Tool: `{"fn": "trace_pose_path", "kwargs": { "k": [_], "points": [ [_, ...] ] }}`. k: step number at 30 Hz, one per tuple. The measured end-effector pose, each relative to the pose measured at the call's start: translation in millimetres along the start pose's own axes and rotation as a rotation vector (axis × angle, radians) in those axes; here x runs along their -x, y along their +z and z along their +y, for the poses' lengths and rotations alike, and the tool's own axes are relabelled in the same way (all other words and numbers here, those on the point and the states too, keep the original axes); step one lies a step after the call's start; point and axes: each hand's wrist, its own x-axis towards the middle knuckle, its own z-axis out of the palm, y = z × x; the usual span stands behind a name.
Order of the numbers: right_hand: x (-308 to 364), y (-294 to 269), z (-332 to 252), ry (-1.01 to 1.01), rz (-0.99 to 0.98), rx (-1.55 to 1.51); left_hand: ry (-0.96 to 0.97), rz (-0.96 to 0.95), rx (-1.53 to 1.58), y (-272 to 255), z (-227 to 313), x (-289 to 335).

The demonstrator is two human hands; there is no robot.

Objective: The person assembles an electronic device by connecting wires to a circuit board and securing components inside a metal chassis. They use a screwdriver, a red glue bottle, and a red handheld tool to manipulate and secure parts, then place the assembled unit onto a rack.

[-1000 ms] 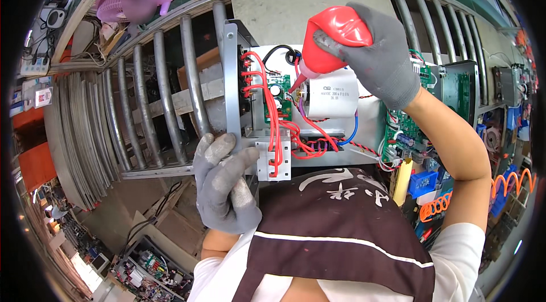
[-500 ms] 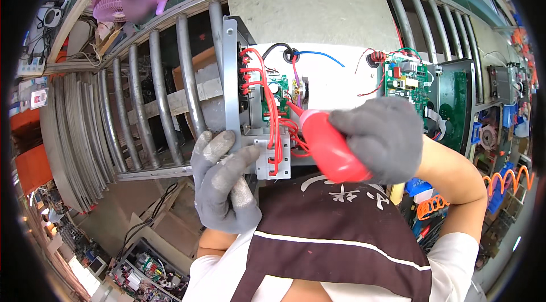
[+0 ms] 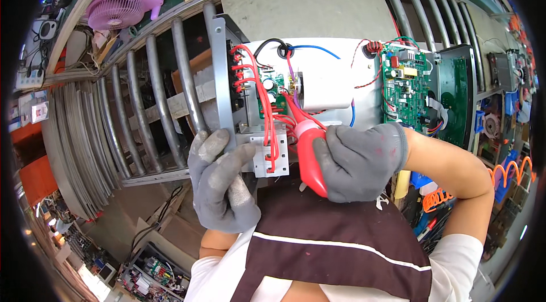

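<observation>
My right hand [image 3: 361,162], in a grey glove, is wrapped around a red squeeze bottle [image 3: 310,162] with a pink collar and a long tapered nozzle. The nozzle points up and left, its tip beside a small green circuit board [image 3: 267,89] and the terminal end of a white cylinder [image 3: 327,90]. My left hand [image 3: 224,182], also gloved, is curled about the lower end of a grey metal side panel [image 3: 223,83]. Beside its fingertips is a light grey slotted bracket [image 3: 263,157], crossed by red wires [image 3: 263,97]. Whether the nozzle touches anything, I cannot tell.
A larger green circuit board [image 3: 405,83] sits on the unit's right side, next to a dark green panel [image 3: 455,94]. Steel rollers [image 3: 161,94] flank the unit. At far left stands a pink fan [image 3: 116,12]. An orange coiled hose [image 3: 438,199] hangs at right.
My right hand has moved down and slightly left, swinging the bottle more upright. The white cylinder shows more fully now. My left hand keeps its hold on the panel.
</observation>
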Motion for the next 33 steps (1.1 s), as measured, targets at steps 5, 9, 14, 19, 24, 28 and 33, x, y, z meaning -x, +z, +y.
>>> {"fn": "trace_pose_path", "kwargs": {
  "k": [5, 9, 14, 19, 24, 28, 33],
  "points": [
    [1, -28, -5, 0.426, 0.004, -0.21, 0.083, 0.046, 0.016, 5, -11, 8],
    [18, -54, -12, 1.087, 0.033, -0.698, 0.123, 0.036, 0.006, 2, -16, 9],
    [26, -45, -32, 1.298, 0.085, -0.918, 0.134, 0.047, -0.005, 5, -15, 12],
    [15, -23, -22, 1.075, 0.088, -0.711, 0.142, -0.002, -0.01, 0, -16, 10],
    [7, -9, -7, 0.955, 0.064, -0.599, 0.129, 0.045, 0.012, 1, -16, 9],
    [-2, -11, 8, 0.875, -0.019, -0.555, 0.131, -0.007, 0.038, -3, -17, 7],
    [-6, -15, 14, 0.78, -0.051, -0.548, 0.128, -0.045, 0.06, -7, -17, 6]
  ]
}}
